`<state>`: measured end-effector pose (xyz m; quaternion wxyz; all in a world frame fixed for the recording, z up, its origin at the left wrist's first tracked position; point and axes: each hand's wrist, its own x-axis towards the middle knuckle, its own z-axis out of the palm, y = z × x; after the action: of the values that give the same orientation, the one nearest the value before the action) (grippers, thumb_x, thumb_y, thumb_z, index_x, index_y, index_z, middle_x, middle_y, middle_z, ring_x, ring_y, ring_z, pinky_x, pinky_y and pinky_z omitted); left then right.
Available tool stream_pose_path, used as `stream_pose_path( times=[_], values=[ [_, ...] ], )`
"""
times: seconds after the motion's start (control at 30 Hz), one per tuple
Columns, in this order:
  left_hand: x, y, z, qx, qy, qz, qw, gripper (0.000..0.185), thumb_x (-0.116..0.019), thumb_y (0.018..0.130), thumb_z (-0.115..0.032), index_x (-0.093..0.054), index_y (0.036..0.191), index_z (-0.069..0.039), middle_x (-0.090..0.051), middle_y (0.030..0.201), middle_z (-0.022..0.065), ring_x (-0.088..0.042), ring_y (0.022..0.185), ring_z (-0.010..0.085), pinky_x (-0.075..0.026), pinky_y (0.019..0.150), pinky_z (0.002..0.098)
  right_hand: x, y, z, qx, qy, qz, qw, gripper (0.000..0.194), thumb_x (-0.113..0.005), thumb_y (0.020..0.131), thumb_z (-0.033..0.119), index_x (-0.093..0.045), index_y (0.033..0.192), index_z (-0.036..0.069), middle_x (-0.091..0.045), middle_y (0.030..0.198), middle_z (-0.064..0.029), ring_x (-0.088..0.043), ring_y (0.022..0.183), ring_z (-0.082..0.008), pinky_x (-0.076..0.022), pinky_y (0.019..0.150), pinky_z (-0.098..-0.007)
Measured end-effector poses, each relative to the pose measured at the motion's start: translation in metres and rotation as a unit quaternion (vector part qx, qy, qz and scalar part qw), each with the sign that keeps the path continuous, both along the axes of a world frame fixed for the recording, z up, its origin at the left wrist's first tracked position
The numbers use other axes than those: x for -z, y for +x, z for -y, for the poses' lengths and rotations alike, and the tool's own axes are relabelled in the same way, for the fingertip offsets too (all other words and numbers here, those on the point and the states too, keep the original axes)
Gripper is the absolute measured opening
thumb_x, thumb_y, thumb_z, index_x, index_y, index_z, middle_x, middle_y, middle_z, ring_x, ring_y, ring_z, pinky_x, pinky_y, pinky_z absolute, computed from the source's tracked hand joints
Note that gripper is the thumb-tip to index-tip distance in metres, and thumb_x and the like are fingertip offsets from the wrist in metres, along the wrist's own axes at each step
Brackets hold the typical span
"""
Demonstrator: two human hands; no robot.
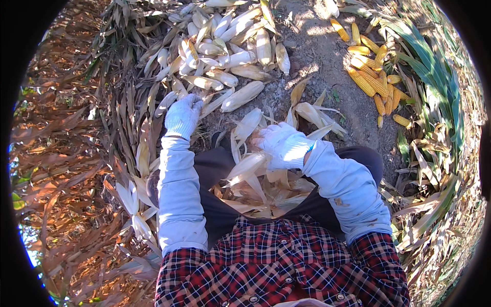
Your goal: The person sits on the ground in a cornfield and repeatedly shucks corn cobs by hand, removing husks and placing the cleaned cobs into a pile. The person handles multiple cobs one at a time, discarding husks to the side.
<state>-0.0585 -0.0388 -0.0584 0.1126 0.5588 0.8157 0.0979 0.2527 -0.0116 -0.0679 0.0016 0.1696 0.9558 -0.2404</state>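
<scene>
My left hand [184,115], in a white knit glove, is at the near left edge of a heap of husked-over corn ears [239,57]. Its fingers are curled and turned away, so whether they grip an ear cannot be seen. Over my lap, my right hand [285,144], gloved the same way, is closed around a pale dry corn husk [247,167]. Loose husk leaves splay out on both sides of that hand, and its fingertips are blurred. Peeled husks [276,192] lie between my legs, and another opened husk [312,115] rests just beyond my right hand.
Bare yellow corn cobs [368,75] lie piled on the soil [318,73] at far right. Cut stalks with green leaves [433,65] curve along the right side. Dry brown stalks and leaves [65,153] cover the left. A discarded husk [134,207] lies beside my left forearm.
</scene>
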Motion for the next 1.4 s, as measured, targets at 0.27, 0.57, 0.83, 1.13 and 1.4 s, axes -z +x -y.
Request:
stream_pose_path(
  times=[0.27,0.57,0.83,1.13,1.4],
  values=[
    [0.043,-0.013,-0.007,0.039,-0.208,-0.057,0.976,0.032,-0.063,0.095,-0.037,-0.071,0.114,-0.013,-0.073,0.111,0.0186,-0.069,0.107,0.0368,-0.054,0.093,0.0497,0.005,0.000,0.004,-0.069,-0.156,0.013,0.985,0.035,-0.065,0.090,0.038,-0.070,0.106,0.008,-0.072,0.094,-0.0191,-0.072,0.089,-0.0357,-0.0567,0.077,-0.0469],
    [0.194,0.003,-0.002,0.067,-0.305,0.067,0.948,0.039,-0.062,0.095,-0.039,-0.072,0.113,-0.007,-0.072,0.116,0.0208,-0.066,0.114,0.0378,-0.050,0.100,0.0472,-0.009,-0.015,-0.002,0.000,-0.031,0.061,0.998,0.030,-0.071,0.087,0.035,-0.067,0.103,0.010,-0.073,0.087,-0.0117,-0.073,0.084,-0.0316,-0.0577,0.075,-0.0453],
    [0.260,0.012,-0.017,-0.038,-0.302,0.070,0.950,0.046,-0.061,0.096,-0.042,-0.065,0.126,-0.008,-0.069,0.125,0.0207,-0.065,0.117,0.0381,-0.051,0.101,0.0483,-0.018,-0.024,0.006,-0.032,-0.115,0.125,0.985,0.044,-0.070,0.087,0.036,-0.064,0.119,0.006,-0.072,0.109,-0.0124,-0.072,0.099,-0.0289,-0.0545,0.089,-0.0427],
    [0.304,-0.008,-0.085,-0.001,-0.225,-0.017,0.974,0.063,-0.071,0.091,-0.038,-0.051,0.143,-0.008,-0.058,0.139,0.0162,-0.057,0.130,0.0332,-0.047,0.106,0.0482,-0.034,-0.025,-0.005,-0.071,-0.182,0.158,0.968,0.043,-0.065,0.092,0.034,-0.062,0.124,0.006,-0.072,0.106,-0.0105,-0.069,0.101,-0.0272,-0.0473,0.098,-0.0436],
    [0.307,0.000,-0.124,0.006,-0.291,-0.053,0.955,0.096,-0.085,0.077,-0.048,-0.039,0.154,-0.013,-0.059,0.139,0.0148,-0.057,0.131,0.0315,-0.048,0.108,0.0461,-0.023,-0.024,0.002,-0.025,-0.101,0.058,0.993,0.036,-0.065,0.090,0.031,-0.065,0.114,0.004,-0.065,0.082,-0.0037,-0.065,0.082,-0.0215,-0.0493,0.081,-0.0371]
  ],
)
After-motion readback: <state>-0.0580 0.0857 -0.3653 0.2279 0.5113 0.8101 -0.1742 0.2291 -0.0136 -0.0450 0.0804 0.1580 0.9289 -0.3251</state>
